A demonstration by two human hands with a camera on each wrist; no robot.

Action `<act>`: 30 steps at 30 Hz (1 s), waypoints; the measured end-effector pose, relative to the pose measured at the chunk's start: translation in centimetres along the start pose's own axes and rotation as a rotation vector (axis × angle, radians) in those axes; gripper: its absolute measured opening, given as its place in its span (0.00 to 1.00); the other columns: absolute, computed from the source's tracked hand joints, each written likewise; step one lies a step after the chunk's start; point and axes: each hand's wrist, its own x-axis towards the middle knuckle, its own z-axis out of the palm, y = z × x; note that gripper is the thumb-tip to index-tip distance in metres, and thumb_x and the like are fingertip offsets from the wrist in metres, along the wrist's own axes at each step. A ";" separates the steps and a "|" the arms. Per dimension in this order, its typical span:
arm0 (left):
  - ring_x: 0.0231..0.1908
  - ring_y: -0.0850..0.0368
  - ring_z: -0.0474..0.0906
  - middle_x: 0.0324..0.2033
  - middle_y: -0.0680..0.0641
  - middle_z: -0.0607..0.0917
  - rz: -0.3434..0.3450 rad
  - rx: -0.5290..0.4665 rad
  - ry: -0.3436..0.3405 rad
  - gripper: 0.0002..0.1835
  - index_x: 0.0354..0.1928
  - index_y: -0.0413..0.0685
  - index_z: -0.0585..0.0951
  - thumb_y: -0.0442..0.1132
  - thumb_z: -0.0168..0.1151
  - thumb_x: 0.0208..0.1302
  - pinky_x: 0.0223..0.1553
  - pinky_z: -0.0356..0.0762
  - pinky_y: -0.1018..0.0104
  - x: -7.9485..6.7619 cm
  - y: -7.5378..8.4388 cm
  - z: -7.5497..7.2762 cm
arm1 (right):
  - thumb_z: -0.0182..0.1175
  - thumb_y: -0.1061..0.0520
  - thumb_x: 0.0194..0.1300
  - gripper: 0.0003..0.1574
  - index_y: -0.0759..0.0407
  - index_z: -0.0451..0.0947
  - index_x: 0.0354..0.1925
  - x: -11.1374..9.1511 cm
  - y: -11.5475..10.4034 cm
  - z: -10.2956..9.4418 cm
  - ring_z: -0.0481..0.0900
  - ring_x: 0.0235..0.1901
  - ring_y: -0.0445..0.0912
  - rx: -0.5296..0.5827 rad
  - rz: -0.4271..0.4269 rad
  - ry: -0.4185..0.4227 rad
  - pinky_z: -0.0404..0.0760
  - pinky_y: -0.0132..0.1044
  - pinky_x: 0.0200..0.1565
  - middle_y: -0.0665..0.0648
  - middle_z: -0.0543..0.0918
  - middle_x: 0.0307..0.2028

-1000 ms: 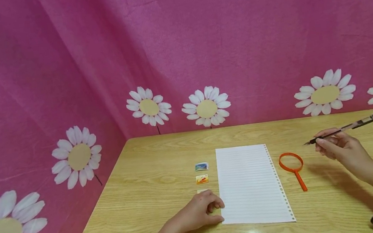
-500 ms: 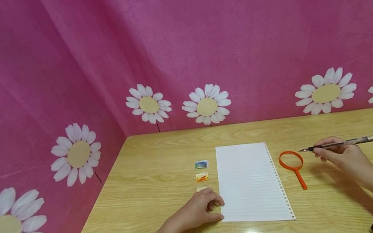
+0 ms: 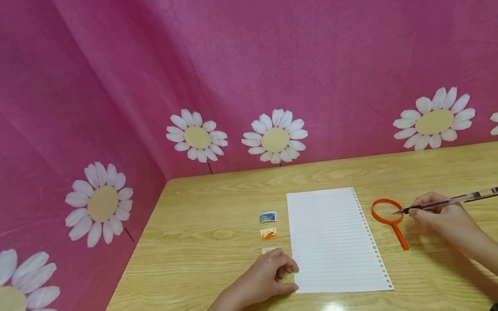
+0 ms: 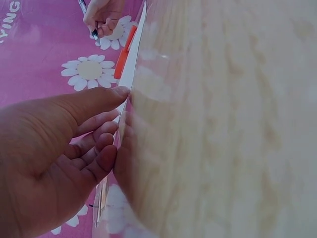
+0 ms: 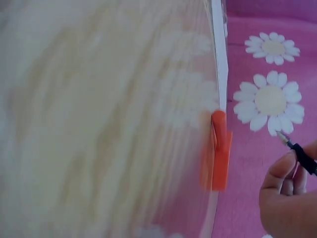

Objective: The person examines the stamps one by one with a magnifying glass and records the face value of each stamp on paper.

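Note:
My right hand pinches a pen with a clear barrel and black grip. Held above the table, the pen points left, its tip over the ring of an orange magnifying glass in the head view. The right wrist view shows the pen's metal tip in the air, clear of the magnifying glass. A lined sheet of paper with punched holes along its right side lies flat. My left hand rests at its lower left edge, thumb and fingertips touching there, fingers loosely bent.
Left of the paper lie small stamp-like pictures in a column: a blue one, a yellow-orange one and a third partly hidden by my left hand. The wooden table meets a pink flowered curtain behind and at left.
My right hand has come down and left with the pen, whose tip moved from beyond the magnifying glass to over its ring. My left hand and the paper have stayed in place.

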 end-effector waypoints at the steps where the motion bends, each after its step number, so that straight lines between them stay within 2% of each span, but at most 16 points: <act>1: 0.32 0.71 0.67 0.34 0.52 0.77 0.000 0.002 0.001 0.12 0.43 0.47 0.81 0.40 0.71 0.59 0.38 0.69 0.81 0.0 0.0 0.0 | 0.60 0.62 0.67 0.10 0.44 0.77 0.34 0.0 -0.1 0.2 0.72 0.22 0.36 -0.009 0.003 -0.002 0.71 0.33 0.23 0.37 0.76 0.24; 7: 0.32 0.71 0.67 0.34 0.52 0.76 0.002 0.014 0.006 0.12 0.43 0.47 0.81 0.39 0.71 0.59 0.37 0.69 0.81 0.0 0.1 -0.1 | 0.60 0.62 0.66 0.04 0.53 0.76 0.36 0.0 -0.8 1.7 0.77 0.25 0.35 -0.033 0.029 -0.025 0.78 0.31 0.27 0.36 0.79 0.27; 12: 0.32 0.71 0.66 0.34 0.53 0.76 0.011 0.028 0.009 0.12 0.43 0.47 0.81 0.39 0.71 0.59 0.37 0.69 0.81 0.0 0.0 0.0 | 0.57 0.63 0.67 0.04 0.55 0.74 0.37 0.0 -1.6 3.2 0.74 0.25 0.35 -0.038 0.033 -0.042 0.75 0.32 0.26 0.37 0.78 0.26; 18: 0.33 0.72 0.66 0.34 0.53 0.76 0.002 0.022 0.009 0.12 0.43 0.47 0.81 0.40 0.70 0.59 0.37 0.69 0.81 -0.1 -0.1 0.3 | 0.56 0.65 0.67 0.02 0.60 0.71 0.37 0.3 -2.5 5.7 0.75 0.24 0.37 0.012 0.030 -0.059 0.76 0.31 0.27 0.39 0.76 0.25; 24: 0.33 0.72 0.65 0.35 0.54 0.75 -0.009 0.031 0.005 0.12 0.44 0.48 0.81 0.40 0.70 0.60 0.37 0.69 0.81 -0.1 0.1 0.2 | 0.58 0.63 0.63 0.10 0.70 0.70 0.40 0.8 -3.5 8.7 0.70 0.25 0.35 -0.007 0.060 -0.070 0.73 0.30 0.27 0.45 0.74 0.28; 30: 0.33 0.72 0.65 0.35 0.54 0.75 -0.026 0.042 -0.002 0.12 0.44 0.48 0.81 0.41 0.70 0.60 0.37 0.69 0.81 -0.1 0.3 0.1 | 0.61 0.63 0.60 0.11 0.68 0.71 0.39 1.1 -4.2 11.4 0.70 0.27 0.34 -0.024 0.081 -0.086 0.72 0.28 0.31 0.46 0.75 0.28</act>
